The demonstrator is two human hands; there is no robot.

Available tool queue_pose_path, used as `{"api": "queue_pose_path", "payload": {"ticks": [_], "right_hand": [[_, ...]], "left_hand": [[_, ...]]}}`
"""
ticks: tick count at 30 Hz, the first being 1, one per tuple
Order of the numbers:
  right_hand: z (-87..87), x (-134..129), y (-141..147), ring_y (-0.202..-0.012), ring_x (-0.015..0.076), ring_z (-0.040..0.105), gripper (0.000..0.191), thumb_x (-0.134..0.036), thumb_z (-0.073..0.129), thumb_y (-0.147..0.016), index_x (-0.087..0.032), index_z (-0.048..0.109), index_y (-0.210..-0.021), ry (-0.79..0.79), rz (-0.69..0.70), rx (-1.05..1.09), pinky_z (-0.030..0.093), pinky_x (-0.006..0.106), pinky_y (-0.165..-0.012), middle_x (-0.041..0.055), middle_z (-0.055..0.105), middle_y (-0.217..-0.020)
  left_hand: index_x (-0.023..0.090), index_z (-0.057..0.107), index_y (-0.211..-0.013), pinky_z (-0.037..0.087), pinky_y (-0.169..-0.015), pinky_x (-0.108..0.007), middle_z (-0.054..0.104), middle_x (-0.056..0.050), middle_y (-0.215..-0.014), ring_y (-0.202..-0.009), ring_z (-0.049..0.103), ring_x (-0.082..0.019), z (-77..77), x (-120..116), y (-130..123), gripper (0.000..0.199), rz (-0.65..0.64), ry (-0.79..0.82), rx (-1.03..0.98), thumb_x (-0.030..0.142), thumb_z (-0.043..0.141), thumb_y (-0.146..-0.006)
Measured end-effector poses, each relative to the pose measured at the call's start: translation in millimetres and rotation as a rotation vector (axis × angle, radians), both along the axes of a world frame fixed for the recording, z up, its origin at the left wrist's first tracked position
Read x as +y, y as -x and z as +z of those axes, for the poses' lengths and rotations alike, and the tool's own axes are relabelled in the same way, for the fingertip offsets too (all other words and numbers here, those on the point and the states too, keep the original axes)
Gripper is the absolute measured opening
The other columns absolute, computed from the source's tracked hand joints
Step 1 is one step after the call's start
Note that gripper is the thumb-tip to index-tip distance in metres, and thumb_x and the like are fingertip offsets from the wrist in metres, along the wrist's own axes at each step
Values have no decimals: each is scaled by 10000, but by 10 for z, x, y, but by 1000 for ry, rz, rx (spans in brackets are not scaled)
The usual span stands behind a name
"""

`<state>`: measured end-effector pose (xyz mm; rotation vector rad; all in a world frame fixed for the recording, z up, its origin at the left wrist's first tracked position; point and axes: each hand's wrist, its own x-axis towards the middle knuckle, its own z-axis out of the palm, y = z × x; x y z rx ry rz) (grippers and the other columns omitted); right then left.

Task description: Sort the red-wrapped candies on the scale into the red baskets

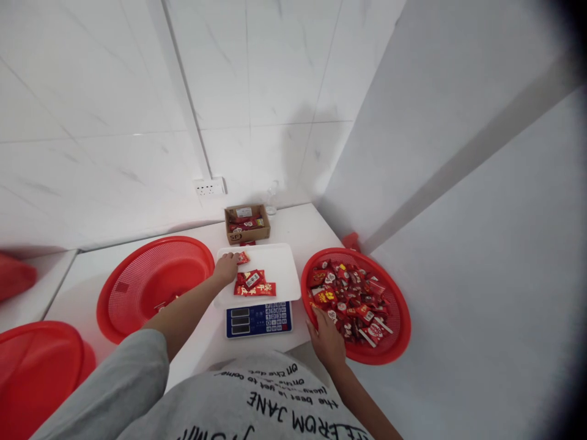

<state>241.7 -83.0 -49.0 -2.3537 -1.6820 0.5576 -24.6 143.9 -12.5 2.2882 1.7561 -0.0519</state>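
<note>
Left hand (pixel 226 269) touches a small packet (pixel 243 258) on the tray (pixel 280 263), grip unclear; a few sweets (pixel 253 281) already lie just right of that hand, many more in the basket (pixel 404 311) the right hand (pixel 328 339) grips

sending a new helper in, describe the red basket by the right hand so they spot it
On the white table, find the white-topped scale with a blue keypad. Right of it, at the right hand, sits a round red plastic basket. Unlike the red mesh basket left of the scale, it is heaped with small red packets.
</note>
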Motion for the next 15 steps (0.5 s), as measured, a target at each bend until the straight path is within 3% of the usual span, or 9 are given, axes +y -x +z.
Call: {"api": "queue_pose_path", "payload": {"ticks": [4,9,12,15], "right_hand": [[6,-2,5,-1243,201,419,485,-368,325,-892,-143,452,-1303,2,2,4,395,323,-966,103,473,-1345],[-42,-4,2,-1222,194,439,483,-380,328,-889,-168,446,-1307,-24,-7,0,413,312,-939,89,482,-1334],[-65,-2,-7,-1217,193,445,483,-373,328,-888,-160,446,-1305,-23,5,-4,415,308,-936,92,490,-1325],[-71,-2,-15,-1218,198,445,486,-371,322,-890,-146,445,-1303,-18,18,-11,414,311,-940,97,492,-1323]], "left_hand": [[155,486,-1203,408,-851,-336,584,-122,-1125,-1069,514,-248,117,-81,-105,384,48,-24,-42,284,414,-849],[169,488,-1217,403,-877,-359,589,-122,-1126,-1063,525,-253,123,-437,-295,478,19,-62,-80,471,369,-866],[195,390,-1337,259,-1026,-465,398,-151,-1375,-1285,317,-314,29,-650,-372,648,-120,-90,-72,558,453,-804],[309,287,-1395,103,-1049,-577,183,-107,-1498,-1371,65,-365,-47,-721,-394,754,-243,12,-40,620,506,-744]]}}
